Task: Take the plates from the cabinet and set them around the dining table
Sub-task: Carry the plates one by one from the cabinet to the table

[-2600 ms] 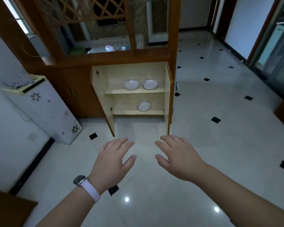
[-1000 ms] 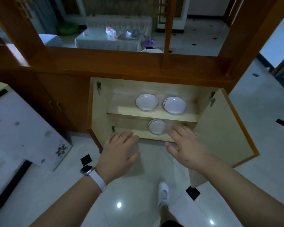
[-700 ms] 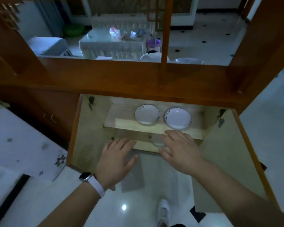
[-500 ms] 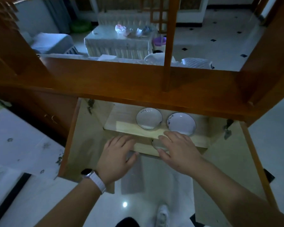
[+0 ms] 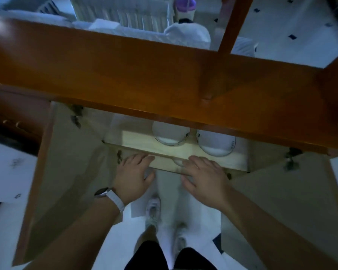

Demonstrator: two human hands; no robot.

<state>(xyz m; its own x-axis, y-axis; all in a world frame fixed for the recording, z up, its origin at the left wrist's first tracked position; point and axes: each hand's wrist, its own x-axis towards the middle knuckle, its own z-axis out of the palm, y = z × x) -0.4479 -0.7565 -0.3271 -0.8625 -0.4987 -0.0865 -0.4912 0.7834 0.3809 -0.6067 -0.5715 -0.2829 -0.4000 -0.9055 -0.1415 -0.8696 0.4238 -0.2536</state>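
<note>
Open cabinet (image 5: 164, 78), pale tiled floor (image 5: 310, 20), two plates (image 5: 171, 135) just beyond the fingertips, left hand (image 5: 134, 173) and right hand (image 5: 203, 177) flat, empty.

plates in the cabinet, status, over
Left hand and right hand open, empty, at the upper shelf edge. Left plate and right plate on it, untouched. Third plate below, mostly hidden.

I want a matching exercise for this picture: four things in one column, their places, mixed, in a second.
1. left hand
2. right hand
3. watch
4. upper shelf

A. bears the left plate and the right plate
B. on a wrist
C. fingers beside the half-hidden lower plate
D. fingers at a shelf edge, near no plate

Pairs: 1-D, 2-C, 3-B, 4-A
</note>
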